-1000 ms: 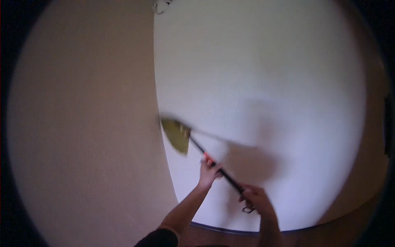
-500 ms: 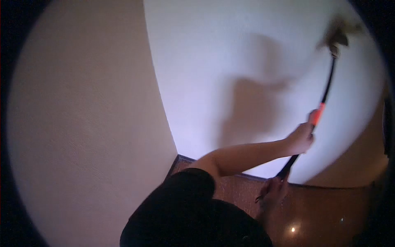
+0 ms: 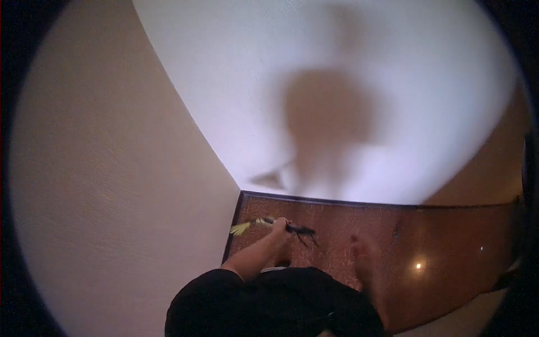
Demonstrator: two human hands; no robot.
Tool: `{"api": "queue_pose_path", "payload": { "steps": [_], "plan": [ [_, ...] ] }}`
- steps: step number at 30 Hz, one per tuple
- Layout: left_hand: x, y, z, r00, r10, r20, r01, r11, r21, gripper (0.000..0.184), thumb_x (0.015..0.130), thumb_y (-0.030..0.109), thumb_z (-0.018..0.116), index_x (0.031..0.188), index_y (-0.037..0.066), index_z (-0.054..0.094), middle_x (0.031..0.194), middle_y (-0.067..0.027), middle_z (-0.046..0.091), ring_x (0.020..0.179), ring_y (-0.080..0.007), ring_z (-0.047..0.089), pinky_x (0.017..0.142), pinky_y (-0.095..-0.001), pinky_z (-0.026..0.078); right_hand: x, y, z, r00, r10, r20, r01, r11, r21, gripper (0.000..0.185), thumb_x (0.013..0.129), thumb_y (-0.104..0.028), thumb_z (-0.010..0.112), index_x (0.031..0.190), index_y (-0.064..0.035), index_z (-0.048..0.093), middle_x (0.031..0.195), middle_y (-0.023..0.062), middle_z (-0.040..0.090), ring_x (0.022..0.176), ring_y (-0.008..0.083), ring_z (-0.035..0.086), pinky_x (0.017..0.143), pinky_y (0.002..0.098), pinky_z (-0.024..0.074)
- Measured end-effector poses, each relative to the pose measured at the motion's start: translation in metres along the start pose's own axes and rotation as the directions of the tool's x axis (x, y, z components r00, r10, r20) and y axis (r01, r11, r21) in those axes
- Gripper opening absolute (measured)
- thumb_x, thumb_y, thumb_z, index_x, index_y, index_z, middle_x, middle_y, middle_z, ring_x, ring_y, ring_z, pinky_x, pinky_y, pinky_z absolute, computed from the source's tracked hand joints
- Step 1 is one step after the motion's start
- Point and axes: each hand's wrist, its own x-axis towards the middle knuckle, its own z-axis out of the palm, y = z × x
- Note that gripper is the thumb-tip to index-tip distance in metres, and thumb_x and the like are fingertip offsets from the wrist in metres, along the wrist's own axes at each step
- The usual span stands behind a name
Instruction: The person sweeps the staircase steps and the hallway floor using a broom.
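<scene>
My left hand (image 3: 279, 226) is closed around the black handle of a broom (image 3: 302, 230), held low in front of my body above the floor. The broom's yellow bristles (image 3: 241, 228) point left, close to the foot of the left wall. A loop or strap hangs under the handle's right end. My right hand (image 3: 360, 250) is off the broom, to the right of it over the floor. Motion smears its fingers, so I cannot make out their pose.
A beige wall (image 3: 106, 157) stands on the left and meets a pale, lit wall (image 3: 224, 90) at a corner. Dark skirting (image 3: 337, 201) runs along the brown floor (image 3: 404, 241). My shadow falls on the pale wall. Dark items sit at the right edge.
The broom has come down from high on the right wall to low at the left. My right hand has let go of the handle; my left hand still grips it. The view has tilted downward.
</scene>
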Motion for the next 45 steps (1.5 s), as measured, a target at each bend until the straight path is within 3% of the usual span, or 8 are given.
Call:
{"api": "queue_pose_path", "payload": {
  "steps": [11, 25, 28, 31, 34, 36, 41, 45],
  "plan": [
    [-0.274, 0.017, -0.065, 0.753, -0.511, 0.414, 0.592, 0.801, -0.088, 0.010, 0.082, 0.006, 0.039, 0.074, 0.008, 0.043, 0.054, 0.0042, 0.041, 0.041, -0.0025, 0.040, 0.035, -0.0155, 0.035, -0.079, -0.279, -0.221, 0.551, -0.735, -0.395, 0.663, 0.099, 0.742, 0.026, 0.091, -0.035, 0.036, 0.104, -0.0142, 0.045, 0.109, 0.0058, 0.052, 0.104, 0.0223, 0.043, 0.086, 0.0404, 0.0372],
    [0.029, -0.062, -0.186, 0.857, -0.475, 0.201, 0.463, 0.880, 0.103, 0.019, 0.088, 0.026, 0.036, 0.078, 0.010, 0.041, 0.058, 0.0012, 0.042, 0.040, -0.0070, 0.038, 0.034, -0.0244, 0.027, -0.012, 0.016, 0.045, 0.488, -0.749, -0.449, 0.672, -0.006, 0.741, 0.027, 0.090, -0.032, 0.037, 0.104, -0.0118, 0.048, 0.105, 0.0055, 0.052, 0.103, 0.0200, 0.044, 0.086, 0.0426, 0.0384],
    [0.059, -0.061, -0.191, 0.876, -0.460, 0.147, 0.429, 0.881, 0.200, 0.018, 0.086, 0.024, 0.037, 0.078, 0.009, 0.043, 0.059, -0.0007, 0.044, 0.040, -0.0077, 0.040, 0.035, -0.0236, 0.030, 0.014, 0.051, 0.064, 0.516, -0.722, -0.460, 0.464, -0.216, 0.859, 0.038, 0.086, -0.031, 0.036, 0.063, -0.0052, 0.050, 0.065, 0.0065, 0.052, 0.057, 0.0225, 0.054, 0.057, 0.0398, 0.0507],
    [0.105, -0.062, -0.216, 0.900, -0.436, 0.033, 0.401, 0.853, 0.336, 0.019, 0.084, 0.025, 0.042, 0.072, 0.010, 0.045, 0.054, -0.0002, 0.044, 0.039, -0.0095, 0.043, 0.034, -0.0253, 0.034, 0.036, 0.079, 0.107, 0.388, -0.780, -0.490, 0.707, -0.088, 0.701, 0.028, 0.089, -0.034, 0.041, 0.105, -0.0120, 0.048, 0.111, 0.0059, 0.048, 0.110, 0.0205, 0.040, 0.086, 0.0434, 0.0382],
    [0.125, -0.046, -0.206, 0.940, -0.296, -0.172, 0.341, 0.765, 0.546, 0.021, 0.080, 0.026, 0.050, 0.066, 0.009, 0.048, 0.052, -0.0006, 0.047, 0.038, -0.0117, 0.046, 0.034, -0.0271, 0.038, 0.074, 0.124, 0.208, 0.632, -0.424, -0.649, 0.399, -0.540, 0.741, 0.027, 0.085, -0.032, 0.045, 0.078, -0.0070, 0.055, 0.077, 0.0032, 0.058, 0.075, 0.0143, 0.055, 0.056, 0.0320, 0.0465],
    [0.140, -0.046, -0.201, 0.939, -0.149, -0.309, 0.328, 0.655, 0.681, 0.023, 0.077, 0.027, 0.054, 0.065, 0.008, 0.050, 0.054, -0.0018, 0.049, 0.039, -0.0128, 0.047, 0.034, -0.0273, 0.039, 0.095, 0.151, 0.209, 0.884, 0.114, 0.454, -0.434, 0.566, 0.701, 0.020, 0.085, -0.020, 0.049, 0.096, -0.0053, 0.055, 0.095, 0.0077, 0.055, 0.089, 0.0157, 0.052, 0.075, 0.0296, 0.0430],
    [0.231, -0.080, -0.219, 0.881, 0.063, -0.470, 0.288, 0.715, 0.637, 0.025, 0.068, 0.020, 0.064, 0.068, -0.003, 0.058, 0.057, -0.0077, 0.052, 0.047, -0.0165, 0.050, 0.040, -0.0319, 0.035, 0.047, 0.307, 0.481, -0.120, -0.057, 0.991, -0.878, -0.461, -0.133, 0.035, 0.083, -0.031, 0.051, 0.104, -0.0029, 0.050, 0.106, 0.0172, 0.050, 0.097, 0.0240, 0.051, 0.072, 0.0361, 0.0478],
    [0.313, -0.107, -0.276, 0.836, 0.106, -0.538, 0.386, 0.583, 0.715, 0.039, 0.072, 0.039, 0.061, 0.087, 0.003, 0.060, 0.062, -0.0069, 0.053, 0.054, -0.0178, 0.050, 0.055, -0.0307, 0.041, 0.072, 0.304, 0.562, -0.113, 0.116, 0.987, -0.906, -0.420, -0.054, 0.020, 0.078, -0.020, 0.055, 0.077, 0.0001, 0.054, 0.068, 0.0120, 0.058, 0.060, 0.0212, 0.056, 0.055, 0.0358, 0.0481]
  ]
}}
